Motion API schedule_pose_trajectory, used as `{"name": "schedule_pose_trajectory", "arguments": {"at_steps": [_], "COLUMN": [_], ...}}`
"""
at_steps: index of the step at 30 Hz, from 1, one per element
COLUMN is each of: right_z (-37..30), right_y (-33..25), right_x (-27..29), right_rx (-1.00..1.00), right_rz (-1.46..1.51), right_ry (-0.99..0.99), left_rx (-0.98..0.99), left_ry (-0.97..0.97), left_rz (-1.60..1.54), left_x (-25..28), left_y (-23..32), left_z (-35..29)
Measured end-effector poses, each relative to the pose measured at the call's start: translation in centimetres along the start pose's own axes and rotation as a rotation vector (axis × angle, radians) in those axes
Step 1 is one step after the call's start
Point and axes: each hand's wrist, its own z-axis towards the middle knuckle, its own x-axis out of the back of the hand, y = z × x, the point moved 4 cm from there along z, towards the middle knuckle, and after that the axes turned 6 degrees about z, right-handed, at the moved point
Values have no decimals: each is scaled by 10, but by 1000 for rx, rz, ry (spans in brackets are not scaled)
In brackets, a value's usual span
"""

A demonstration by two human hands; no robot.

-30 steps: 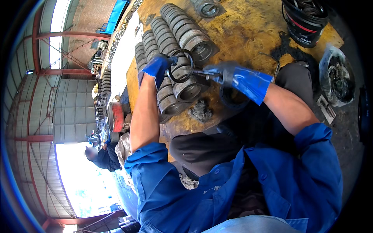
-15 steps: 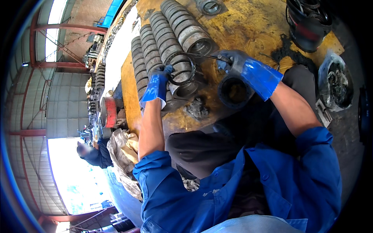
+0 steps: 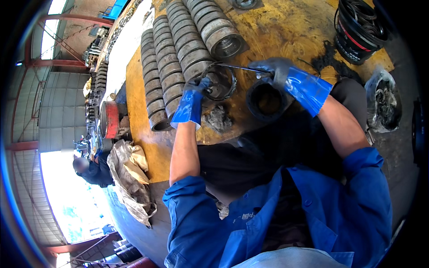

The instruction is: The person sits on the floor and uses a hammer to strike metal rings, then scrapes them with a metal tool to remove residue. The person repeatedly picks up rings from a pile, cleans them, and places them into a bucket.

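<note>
My left hand [image 3: 194, 91], in a blue rubber glove, is closed on the near-left rim of a thin dark metal ring [image 3: 235, 84] held above the yellow work surface. My right hand [image 3: 278, 73], gloved alike, grips a slim metal rod-like tool [image 3: 241, 68]. The tool's far end meets the ring's upper edge; its exact kind cannot be made out. Below my right hand a black hollow round part [image 3: 251, 106] stands on the surface. Beyond my left hand lie several rows of grey ribbed metal cylinders [image 3: 181, 38]. A grey crumpled clump [image 3: 219, 119] lies just below the ring.
A black bucket [image 3: 351, 44] with dark rings in it stands at the far right. Near it is a clear plastic bag [image 3: 384, 105] of dark bits. To the left are a red drum [image 3: 110, 119], a pale sack [image 3: 123, 172] and another person [image 3: 94, 169].
My left hand has shifted right and slightly down with the ring. The tool stays in my right hand, its end at the ring's upper edge. The whole view has turned a little.
</note>
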Motion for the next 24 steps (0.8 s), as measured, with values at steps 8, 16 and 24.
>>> {"name": "schedule_pose_trajectory", "arguments": {"at_steps": [8,16,24], "right_z": [7,12,6], "right_y": [27,43,46], "right_x": [-22,-37,-48], "right_rx": [-294,-608,-668], "right_rz": [363,723,988], "right_ry": [17,-71,-183], "left_rx": [-97,-133,-348], "left_ry": [36,131,60], "left_rz": [-123,-253,-744], "left_x": [21,27,22], "left_y": [1,-4,-21], "left_z": [-20,-19,12]}}
